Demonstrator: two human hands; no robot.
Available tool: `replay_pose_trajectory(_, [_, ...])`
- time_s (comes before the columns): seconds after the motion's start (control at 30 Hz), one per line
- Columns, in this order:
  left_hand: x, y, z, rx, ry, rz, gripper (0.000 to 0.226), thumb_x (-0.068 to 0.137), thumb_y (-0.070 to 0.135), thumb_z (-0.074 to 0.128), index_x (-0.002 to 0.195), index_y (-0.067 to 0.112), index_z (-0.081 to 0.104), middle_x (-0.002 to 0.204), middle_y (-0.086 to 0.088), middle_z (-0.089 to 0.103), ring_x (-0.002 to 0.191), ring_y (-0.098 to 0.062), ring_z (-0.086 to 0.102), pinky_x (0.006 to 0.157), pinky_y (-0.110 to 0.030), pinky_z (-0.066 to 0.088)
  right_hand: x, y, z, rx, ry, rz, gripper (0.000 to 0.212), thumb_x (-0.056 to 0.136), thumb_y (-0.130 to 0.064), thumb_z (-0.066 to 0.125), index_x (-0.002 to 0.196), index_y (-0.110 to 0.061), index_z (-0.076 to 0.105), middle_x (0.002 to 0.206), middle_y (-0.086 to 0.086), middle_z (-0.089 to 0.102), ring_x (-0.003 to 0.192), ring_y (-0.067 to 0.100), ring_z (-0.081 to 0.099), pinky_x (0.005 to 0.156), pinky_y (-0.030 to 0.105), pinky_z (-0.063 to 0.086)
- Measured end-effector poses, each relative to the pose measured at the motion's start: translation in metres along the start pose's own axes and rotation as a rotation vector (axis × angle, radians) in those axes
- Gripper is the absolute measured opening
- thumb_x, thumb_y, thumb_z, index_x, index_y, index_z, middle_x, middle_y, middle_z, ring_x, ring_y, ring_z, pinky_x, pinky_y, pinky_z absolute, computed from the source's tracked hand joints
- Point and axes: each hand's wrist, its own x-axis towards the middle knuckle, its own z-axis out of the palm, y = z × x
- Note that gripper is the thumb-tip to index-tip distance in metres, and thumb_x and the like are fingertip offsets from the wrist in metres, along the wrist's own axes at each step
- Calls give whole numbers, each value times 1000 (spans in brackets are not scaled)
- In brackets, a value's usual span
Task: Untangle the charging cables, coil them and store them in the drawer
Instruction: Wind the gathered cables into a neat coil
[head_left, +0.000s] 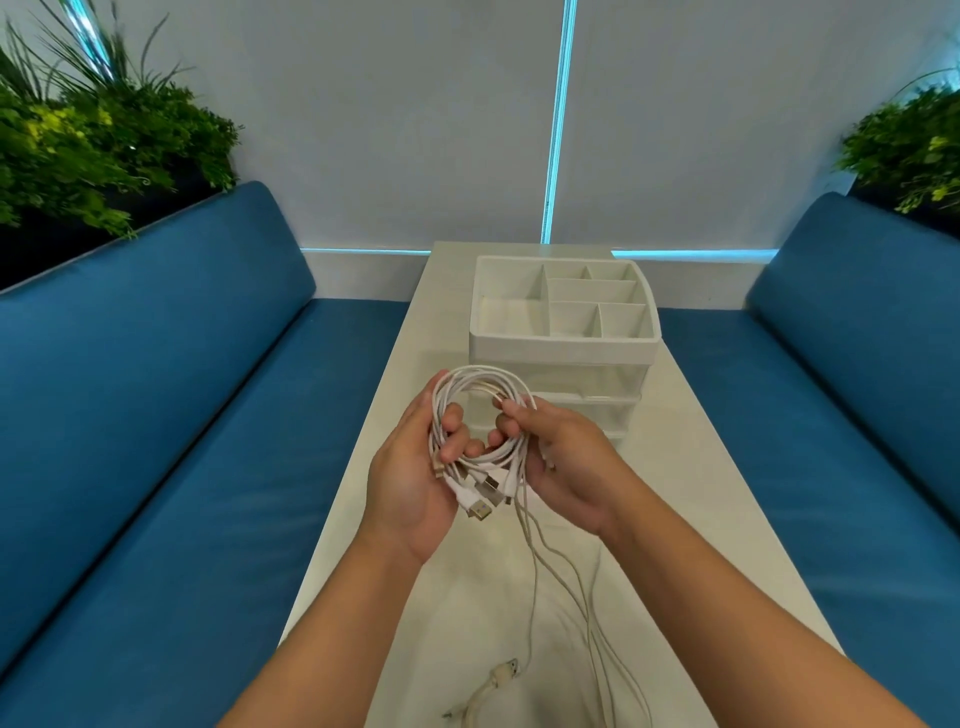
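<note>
A: Where are the cables (480, 415)?

B: Up in the air over the white surface (691, 499), wound into a rough coil between both hands, just in front of the organiser (563, 332).

A: How does each hand hold it?

B: The left hand (415, 467) has its fingers curled round the coil's left side, with several plugs (480, 499) sticking out by the palm. The right hand (561, 457) grips the right side, fingers hooked through the loop.

A: Is everything coiled?

B: No. Loose strands (561, 587) hang from the coil down to the surface, and another plug end (506, 670) lies near the front edge.

A: And the drawer?

B: The drawers (592, 395) sit under the organiser's divided top tray, partly hidden by the hands; whether they are closed I cannot tell.

A: Around it?

B: Blue benches (182, 415) on both sides, plants (93, 145) behind them.
</note>
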Motion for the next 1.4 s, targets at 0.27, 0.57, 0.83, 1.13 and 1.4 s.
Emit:
replay_pose_trajectory(0.27, [-2,12,12,234,28,59,45,99,47,44,126,15,61,67,0,47,40,-4,36,42,-17,35,8,-7,2,146,-25,121,20,88,-4,48,70,-8,53,56,2,49,55,16,55,69,28,47])
replay_pose_trajectory(0.57, [-4,14,10,380,16,-96,53,91,58,45,83,8,60,48,1,34,42,-11,27,48,-22,36,8,5,-6,92,-23,-60,20,94,1,42,77,-9,46,62,4,43,50,14,40,62,33,45])
replay_pose_trajectory(0.83, [-7,7,4,184,-64,-75,43,102,42,39,82,9,59,53,2,35,48,-11,35,60,-28,42,7,10,-8,-705,-22,-241,17,105,-23,40,98,-18,54,73,-4,51,69,12,60,63,28,47])
replay_pose_trajectory(1.13, [4,34,-8,341,-229,-118,42,83,22,37,92,-1,71,97,-22,69,87,-29,64,82,-39,55,6,-21,1,-1097,-164,-362,15,105,-23,39,94,-20,48,75,-3,50,70,13,49,69,38,46])
replay_pose_trajectory(1.4, [14,75,20,801,-236,-264,80,97,61,30,101,-8,72,82,-18,68,82,-31,65,76,-32,59,-1,-44,10,-1301,-306,-391,11,105,-27,35,99,-25,45,76,-6,51,66,5,48,64,20,44])
